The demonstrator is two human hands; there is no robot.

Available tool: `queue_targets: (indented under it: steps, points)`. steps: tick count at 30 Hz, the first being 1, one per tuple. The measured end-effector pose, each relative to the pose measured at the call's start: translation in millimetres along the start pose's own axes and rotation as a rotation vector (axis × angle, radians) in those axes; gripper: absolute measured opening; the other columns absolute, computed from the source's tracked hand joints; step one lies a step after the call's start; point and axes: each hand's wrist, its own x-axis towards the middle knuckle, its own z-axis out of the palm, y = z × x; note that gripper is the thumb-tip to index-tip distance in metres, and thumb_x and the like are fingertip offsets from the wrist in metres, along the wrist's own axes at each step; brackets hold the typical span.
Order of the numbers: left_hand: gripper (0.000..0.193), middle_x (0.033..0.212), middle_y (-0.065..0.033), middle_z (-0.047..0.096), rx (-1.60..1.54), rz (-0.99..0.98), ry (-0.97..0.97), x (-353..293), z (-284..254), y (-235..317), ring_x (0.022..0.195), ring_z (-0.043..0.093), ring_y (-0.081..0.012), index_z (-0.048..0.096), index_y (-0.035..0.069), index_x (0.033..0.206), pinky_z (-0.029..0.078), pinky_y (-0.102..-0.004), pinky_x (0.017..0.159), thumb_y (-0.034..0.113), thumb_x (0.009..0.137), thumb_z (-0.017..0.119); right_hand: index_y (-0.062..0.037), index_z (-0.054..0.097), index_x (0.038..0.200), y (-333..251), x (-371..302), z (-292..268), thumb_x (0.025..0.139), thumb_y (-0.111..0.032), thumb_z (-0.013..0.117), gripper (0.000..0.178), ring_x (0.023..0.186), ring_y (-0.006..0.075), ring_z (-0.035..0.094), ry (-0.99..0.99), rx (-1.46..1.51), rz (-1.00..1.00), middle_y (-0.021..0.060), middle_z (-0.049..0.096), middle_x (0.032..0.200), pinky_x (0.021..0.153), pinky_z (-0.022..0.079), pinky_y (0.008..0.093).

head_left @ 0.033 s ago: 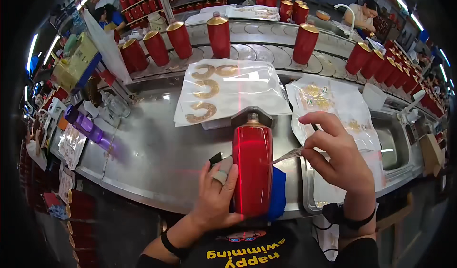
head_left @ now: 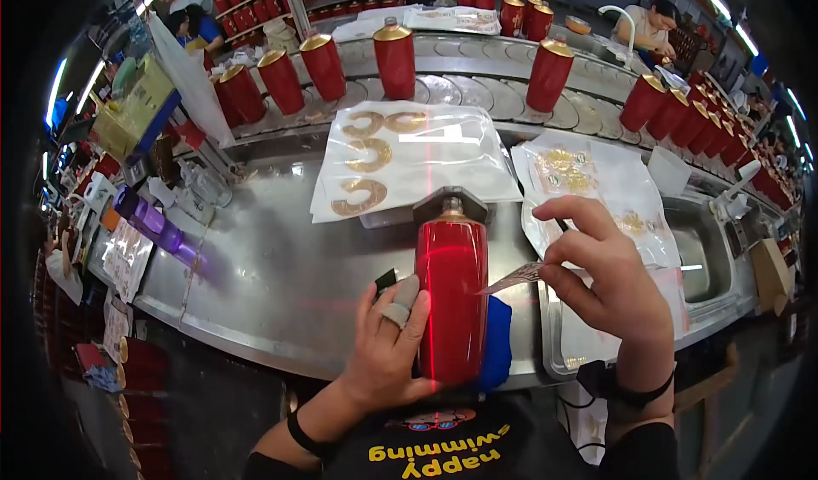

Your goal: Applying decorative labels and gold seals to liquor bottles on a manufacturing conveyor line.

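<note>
Pinched in the right hand (head_left: 612,277), the patterned strip (head_left: 516,277) shows broader than before, perhaps turned.

My left hand (head_left: 383,337) held a red bottle (head_left: 453,305) from eight o'clock; at three o'clock, my right hand (head_left: 607,280) pinched a patterned strip (head_left: 517,276).

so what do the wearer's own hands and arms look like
Both arms have black sleeves. The left hand has a pale wrapping around at least one finger, and a thin black band circles that wrist. The right hand shows no glove; its wrist wears a dark band with a bulkier dark part, too unclear to identify.
</note>
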Motion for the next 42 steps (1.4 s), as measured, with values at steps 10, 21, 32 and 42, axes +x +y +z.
queue_targets:
  steps: [10, 21, 32, 42]
  points:
    - [0.118, 0.147, -0.0336, 0.023, -0.565, -0.123, -0.116, -1.6, -15.1, -47.5, 0.14, 0.022, -0.0442, 0.01, -0.008, 0.147, 0.016, -0.0502, 0.114, 0.056, 0.071, 0.074, -0.0019, 0.056, 0.078, -9.8, 74.7, 63.3, 0.079, -0.009, 0.069, 0.015, 0.094, 0.0332, 0.055, -0.231, 0.056, 0.013, 0.015, 0.056, 0.103, 0.083, 0.045, 0.0391]
    - [0.084, 0.139, -0.0292, 0.038, -0.916, -0.502, 0.105, 40.8, 7.6, -88.7, 0.131, 0.039, -0.0334, 0.014, -0.008, 0.145, 0.03, -0.0386, 0.109, 0.023, 0.087, 0.066, -0.002, 0.061, 0.083, -1.0, 83.6, 130.1, 0.078, -0.007, 0.068, 0.01, 0.1, 0.0372, 0.054, 0.095, 0.018, 0.101, 0.018, 0.056, 0.107, 0.085, 0.047, 0.0421]
    - [0.083, 0.137, -0.0235, 0.041, -0.994, -0.421, 0.142, 40.1, 15.9, -129.6, 0.125, 0.044, -0.0235, 0.013, -0.006, 0.146, 0.035, -0.0348, 0.105, 0.021, 0.088, 0.066, -0.0064, 0.062, 0.119, -3.8, 57.3, 177.7, 0.078, -0.013, 0.072, 0.043, 0.111, 0.0382, 0.05, 0.165, -0.048, 0.051, 0.0203, 0.049, 0.123, 0.094, 0.042, 0.0456]
    - [0.078, 0.135, -0.0198, 0.043, -1.311, -0.526, 0.16, 37.9, 18.6, -158.2, 0.121, 0.047, -0.0217, 0.013, -0.004, 0.146, 0.037, -0.0341, 0.104, 0.014, 0.09, 0.064, -0.0051, 0.059, 0.124, -0.5, 73.3, 204.3, 0.079, -0.014, 0.071, 0.048, 0.112, 0.039, 0.05, 0.146, -0.015, 0.081, 0.0211, 0.049, 0.123, 0.094, 0.043, 0.0455]
